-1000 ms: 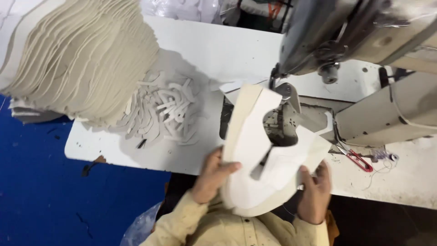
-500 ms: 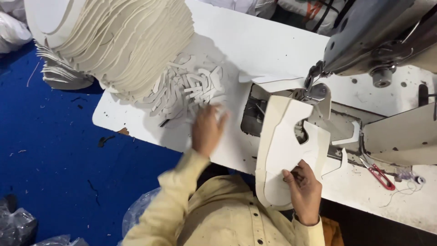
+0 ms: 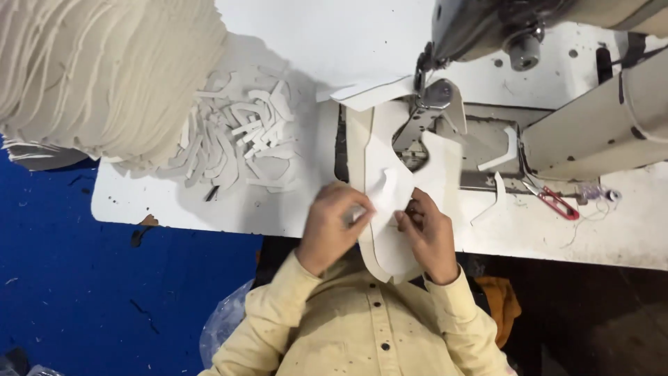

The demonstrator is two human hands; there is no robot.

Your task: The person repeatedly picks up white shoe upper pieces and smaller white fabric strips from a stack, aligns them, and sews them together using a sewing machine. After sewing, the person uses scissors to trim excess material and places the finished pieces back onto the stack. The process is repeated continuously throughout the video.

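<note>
Surface: white worktable above a blue floor | Far left: a tall stack of cream fabric pieces is carried | Beside the stack: small white cut strips are heaped | Centre: a cream shaped panel is laid over the near edge | Right: red-handled snips are laid flat.

Left hand, right hand, fingers pinched.

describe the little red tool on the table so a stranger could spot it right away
Start at the grey sewing machine on the white table, then look under its beige body on the side of the person's right hand. The small red-handled thread snips lie flat there near some loose thread. They are the only red thing among white and cream pieces.
</note>
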